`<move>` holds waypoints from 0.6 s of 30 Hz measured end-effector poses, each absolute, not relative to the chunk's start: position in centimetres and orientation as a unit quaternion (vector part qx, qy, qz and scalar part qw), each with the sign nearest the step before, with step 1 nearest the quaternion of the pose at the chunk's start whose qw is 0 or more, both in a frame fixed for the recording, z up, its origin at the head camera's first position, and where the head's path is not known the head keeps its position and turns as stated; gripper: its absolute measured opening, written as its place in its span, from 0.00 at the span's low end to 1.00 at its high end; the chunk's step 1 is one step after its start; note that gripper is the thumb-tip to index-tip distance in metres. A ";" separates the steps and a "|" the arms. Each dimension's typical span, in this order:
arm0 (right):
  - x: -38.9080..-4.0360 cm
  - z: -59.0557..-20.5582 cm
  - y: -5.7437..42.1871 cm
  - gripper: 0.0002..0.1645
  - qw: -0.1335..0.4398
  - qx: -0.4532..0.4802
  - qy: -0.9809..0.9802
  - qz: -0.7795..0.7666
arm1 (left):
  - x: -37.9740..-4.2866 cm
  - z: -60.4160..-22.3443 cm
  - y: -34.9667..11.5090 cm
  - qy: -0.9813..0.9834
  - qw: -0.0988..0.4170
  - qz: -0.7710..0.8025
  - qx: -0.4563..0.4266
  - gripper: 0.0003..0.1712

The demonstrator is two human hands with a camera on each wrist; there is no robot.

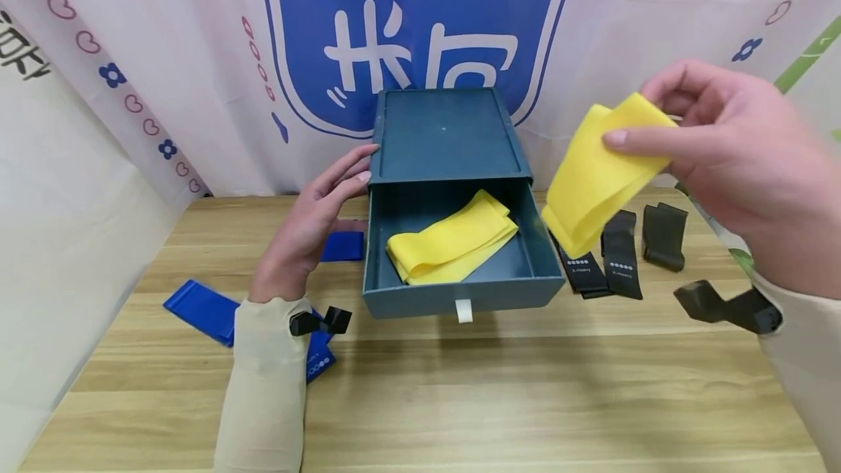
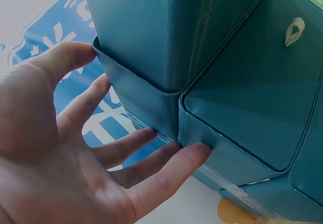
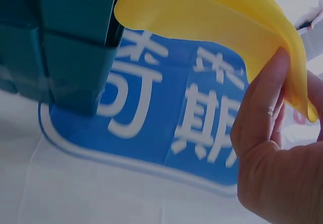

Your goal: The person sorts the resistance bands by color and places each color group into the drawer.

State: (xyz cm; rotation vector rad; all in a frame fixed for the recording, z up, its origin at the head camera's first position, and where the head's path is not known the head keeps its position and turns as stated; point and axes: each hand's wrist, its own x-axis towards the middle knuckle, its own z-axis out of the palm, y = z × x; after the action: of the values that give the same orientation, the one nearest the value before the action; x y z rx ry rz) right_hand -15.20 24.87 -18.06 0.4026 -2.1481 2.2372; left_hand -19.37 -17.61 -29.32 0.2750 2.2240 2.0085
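Note:
A teal drawer box (image 1: 453,133) stands on the table with its top drawer (image 1: 463,296) pulled out. Inside that drawer lies a folded yellow resistance band (image 1: 453,236). My right hand (image 1: 729,144) pinches another yellow resistance band (image 1: 591,174) between thumb and fingers, in the air to the right of the drawer. In the right wrist view this band (image 3: 202,12) hangs away from the fingers towards the box. My left hand (image 1: 309,217) rests against the box's left side. Its fingers are spread along the casing (image 2: 136,90) in the left wrist view.
Blue resistance bands (image 1: 204,310) lie on the table to the left, some partly behind the left arm. Several black bands (image 1: 620,258) lie to the right of the box. A printed curtain (image 1: 197,57) hangs directly behind the table (image 1: 493,407).

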 end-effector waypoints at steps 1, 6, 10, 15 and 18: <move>-15.3 -17.7 24.2 0.19 -0.002 0.127 -0.696 0.707 | -19.4 -29.3 -17.6 0.738 0.066 0.666 0.090 0.29; -15.7 -16.2 20.7 0.28 -0.033 0.143 -0.729 0.668 | -19.4 -29.3 -17.6 0.738 0.068 0.666 0.089 0.28; -15.6 -15.4 17.6 0.26 -0.045 0.147 -0.776 0.612 | -19.3 -29.3 -17.6 0.738 0.067 0.666 0.090 0.28; -14.3 -14.7 13.4 0.18 -0.067 0.157 -0.832 0.527 | -19.4 -29.3 -17.6 0.739 0.066 0.665 0.089 0.28; -13.6 -14.4 11.5 0.15 -0.087 0.163 -0.838 0.513 | -19.4 -29.3 -17.6 0.738 0.067 0.666 0.090 0.28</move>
State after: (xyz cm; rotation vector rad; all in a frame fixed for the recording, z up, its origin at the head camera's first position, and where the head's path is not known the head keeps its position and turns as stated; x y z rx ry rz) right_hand -13.62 11.46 -14.41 0.5414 -2.7916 1.7071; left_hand -19.37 -17.61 -29.33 0.2699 2.2242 2.0065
